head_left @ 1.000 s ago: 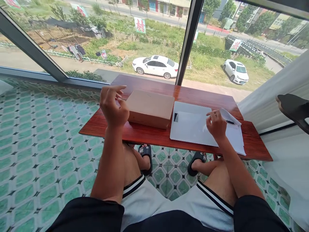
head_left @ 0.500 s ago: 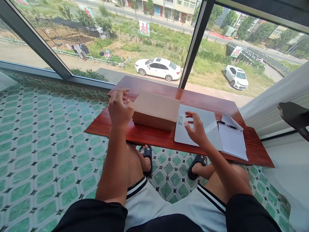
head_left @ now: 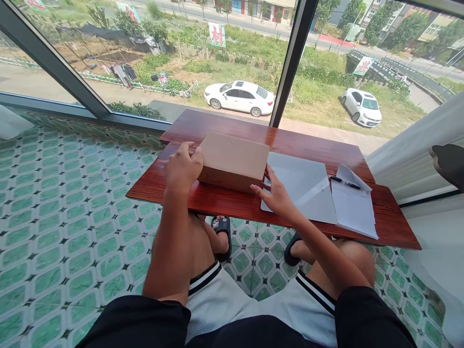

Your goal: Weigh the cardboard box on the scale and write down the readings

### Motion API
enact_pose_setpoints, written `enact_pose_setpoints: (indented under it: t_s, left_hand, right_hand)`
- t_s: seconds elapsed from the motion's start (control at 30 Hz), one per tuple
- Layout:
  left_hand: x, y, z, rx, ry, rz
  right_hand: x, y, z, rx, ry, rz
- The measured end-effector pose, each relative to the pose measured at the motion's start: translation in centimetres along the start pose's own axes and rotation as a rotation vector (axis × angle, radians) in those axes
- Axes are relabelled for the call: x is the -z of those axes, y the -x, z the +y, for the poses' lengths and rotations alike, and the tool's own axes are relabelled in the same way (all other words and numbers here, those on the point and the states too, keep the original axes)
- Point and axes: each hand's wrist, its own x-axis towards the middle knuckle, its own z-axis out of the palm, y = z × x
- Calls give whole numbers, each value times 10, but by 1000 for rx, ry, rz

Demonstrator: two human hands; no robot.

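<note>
A closed brown cardboard box (head_left: 234, 154) lies flat on the reddish-brown wooden table (head_left: 224, 202). My left hand (head_left: 183, 166) is at its left end, with bent fingers and thumb against that side. At the right end, my right hand (head_left: 275, 193) has its fingers along the side and its thumb by the front corner. The two hands grip the box between them. Just right of it, partly beneath my right hand, lies a thin silver-grey laptop-like slab (head_left: 304, 188); one edge is hidden by the hand.
White paper sheets (head_left: 353, 210) with a curled top lie at the right, with a black pen (head_left: 351, 185) on them. A large window stands behind the table. A white curtain (head_left: 416, 159) hangs at the right, near a dark object (head_left: 449, 164). My knees are under the table's front edge.
My right hand has moved left from above the grey slab to the box's right end. My left hand has come down slightly against the left end. The box stays in place.
</note>
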Motion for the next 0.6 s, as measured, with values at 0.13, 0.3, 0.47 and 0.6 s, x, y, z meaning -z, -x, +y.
enact_pose_setpoints:
  t_s: [0.13,0.3,0.47,0.6]
  left_hand:
    - [-1,2,2,-17,-9,-15]
    - [-3,3,2,-19,-53,-32]
    - [-4,4,3,-40,-59,-27]
    - [-4,4,5,-15,-60,-16]
  right_hand:
    - [-3,-2,-2,9,-27,18]
    - [-6,-3,-3,35,-11,17]
    - [-10,-3,-2,26,70,64]
    - [-14,-2,1,17,119,71]
